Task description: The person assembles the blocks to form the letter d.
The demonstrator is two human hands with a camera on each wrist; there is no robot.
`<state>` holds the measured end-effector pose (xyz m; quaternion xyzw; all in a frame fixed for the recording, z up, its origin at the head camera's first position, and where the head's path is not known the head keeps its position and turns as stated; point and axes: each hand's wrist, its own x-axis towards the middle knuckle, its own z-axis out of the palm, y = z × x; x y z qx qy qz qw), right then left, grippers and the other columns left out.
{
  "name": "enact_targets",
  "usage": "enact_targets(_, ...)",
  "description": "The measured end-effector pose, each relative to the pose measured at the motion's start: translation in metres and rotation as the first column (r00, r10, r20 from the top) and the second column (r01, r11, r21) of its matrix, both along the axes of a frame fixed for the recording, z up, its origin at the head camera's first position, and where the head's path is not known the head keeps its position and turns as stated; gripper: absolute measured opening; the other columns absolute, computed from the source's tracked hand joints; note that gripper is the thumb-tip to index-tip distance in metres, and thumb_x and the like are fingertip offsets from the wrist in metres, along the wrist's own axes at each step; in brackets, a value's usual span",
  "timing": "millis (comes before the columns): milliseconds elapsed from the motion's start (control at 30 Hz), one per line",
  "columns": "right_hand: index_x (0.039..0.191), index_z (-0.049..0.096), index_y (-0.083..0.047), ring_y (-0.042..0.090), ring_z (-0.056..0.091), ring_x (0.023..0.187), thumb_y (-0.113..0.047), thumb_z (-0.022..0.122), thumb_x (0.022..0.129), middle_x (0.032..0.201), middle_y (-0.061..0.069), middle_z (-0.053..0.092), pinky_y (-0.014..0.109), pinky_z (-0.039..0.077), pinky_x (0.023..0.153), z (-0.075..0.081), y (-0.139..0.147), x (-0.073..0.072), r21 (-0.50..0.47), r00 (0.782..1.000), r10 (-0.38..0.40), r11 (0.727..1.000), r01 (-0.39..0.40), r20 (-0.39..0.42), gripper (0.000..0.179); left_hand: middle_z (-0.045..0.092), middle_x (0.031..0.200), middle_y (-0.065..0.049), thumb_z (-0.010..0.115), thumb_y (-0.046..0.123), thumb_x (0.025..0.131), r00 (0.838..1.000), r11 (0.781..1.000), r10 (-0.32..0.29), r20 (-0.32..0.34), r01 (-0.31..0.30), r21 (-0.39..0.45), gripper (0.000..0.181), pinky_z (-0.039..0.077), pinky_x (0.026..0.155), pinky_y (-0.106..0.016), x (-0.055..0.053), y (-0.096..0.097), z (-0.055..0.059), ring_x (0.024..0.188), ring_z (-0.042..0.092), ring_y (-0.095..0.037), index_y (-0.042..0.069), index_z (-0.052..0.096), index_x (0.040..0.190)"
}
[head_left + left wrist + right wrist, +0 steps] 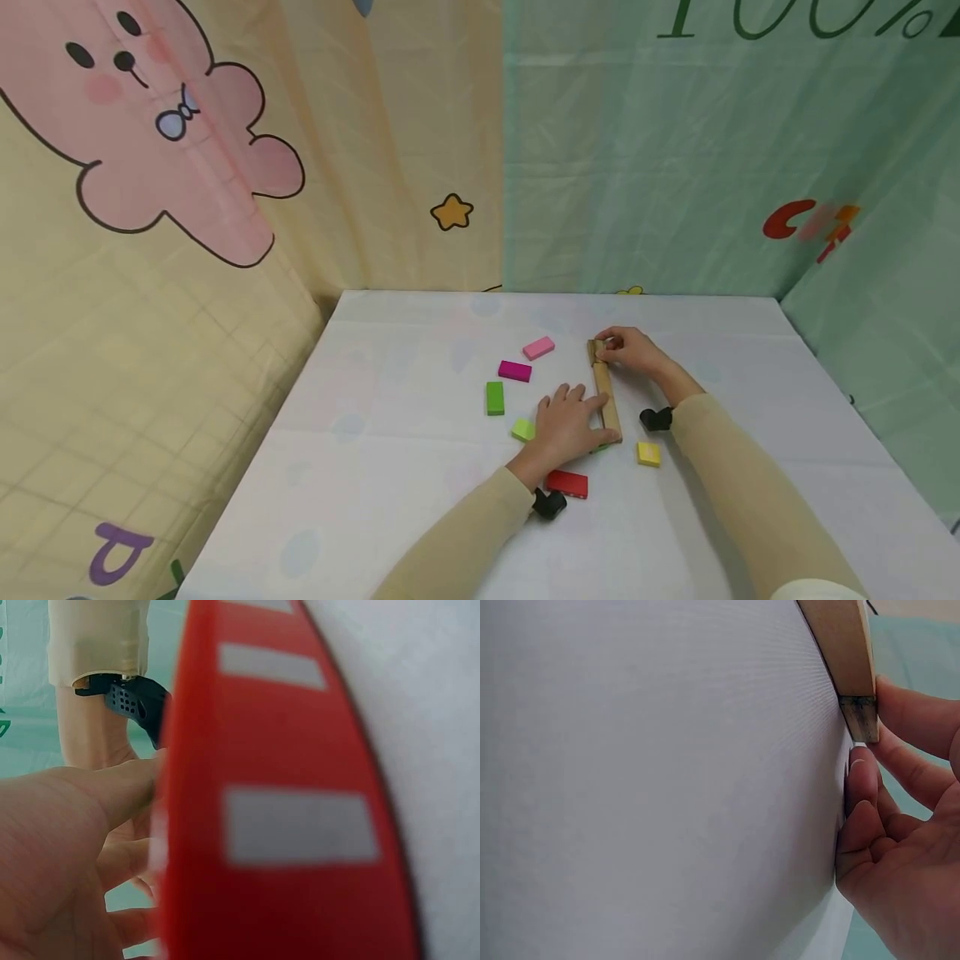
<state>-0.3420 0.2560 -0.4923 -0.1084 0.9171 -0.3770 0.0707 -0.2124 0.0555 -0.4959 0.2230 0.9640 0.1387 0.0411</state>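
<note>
A row of wooden blocks [605, 392] lies lengthwise on the white table. My right hand [637, 350] is at its far end, pinching the end wooden block [859, 716] with its fingertips; the other fingers curl close to the tabletop. My left hand [564, 425] lies spread over the near end, with thumb and index finger touching the row's left side. Part of a green block [600, 448] peeks out under the left thumb. A red block [567, 484] lies beside the left wrist and fills much of the left wrist view, showing pale rectangles.
Left of the row lie a pink block [538, 348], a magenta block [515, 372], a green block [495, 398] and a lime block [523, 430]. A yellow block [648, 454] sits near the right wrist. Printed curtains [637, 167] hang behind the table [390, 367].
</note>
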Motion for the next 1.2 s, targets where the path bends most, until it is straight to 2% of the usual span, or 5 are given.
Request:
enact_targets(300,0.131,0.06,0.004,0.028,0.055,0.088,-0.017,0.069,0.097,0.102,0.017,0.062,0.037,0.046,0.075,-0.006,0.0,0.0,-0.016,1.0,-0.015,1.0,0.015,0.016,0.041,0.045,0.152,0.002,0.063,0.069,0.086,1.0,1.0,0.001,0.006,-0.001,-0.004,0.068,0.035,0.109,-0.052,0.001,-0.001,-0.002,0.142,0.036,-0.025,0.041,0.051,0.147)
enact_targets(567,0.132,0.061,0.001,0.027,0.055,0.088,-0.018,0.069,0.097,0.103,0.015,0.063,0.037,0.045,0.075,-0.004,-0.002,0.001,-0.003,1.0,-0.031,1.0,0.031,-0.001,0.04,0.046,0.152,0.0,0.064,0.068,0.087,1.0,1.0,0.0,-0.001,0.0,0.005,0.068,0.035,0.109,-0.053,0.0,-0.002,0.0,0.142,0.036,-0.026,0.039,0.051,0.147)
enact_targets(900,0.137,0.059,-0.004,0.037,0.058,0.111,-0.027,0.066,0.1,0.121,0.022,0.062,0.048,0.05,0.084,0.013,0.004,0.0,0.013,1.0,-0.009,1.0,0.009,0.013,0.044,0.045,0.152,0.002,0.063,0.069,0.086,1.0,1.0,0.002,-0.003,-0.001,0.013,0.069,0.034,0.11,-0.053,-0.004,0.001,-0.001,0.142,0.036,-0.025,0.041,0.05,0.148)
enact_targets(1200,0.134,0.062,-0.003,0.038,0.059,0.113,-0.018,0.066,0.099,0.122,0.021,0.064,0.054,0.05,0.092,0.027,-0.005,-0.004,0.002,0.998,0.029,1.0,-0.029,-0.06,0.039,0.045,0.152,0.002,0.065,0.068,0.086,1.0,1.0,0.005,0.015,-0.005,0.009,0.069,0.034,0.11,-0.054,-0.001,0.001,-0.001,0.142,0.035,-0.025,0.041,0.051,0.147)
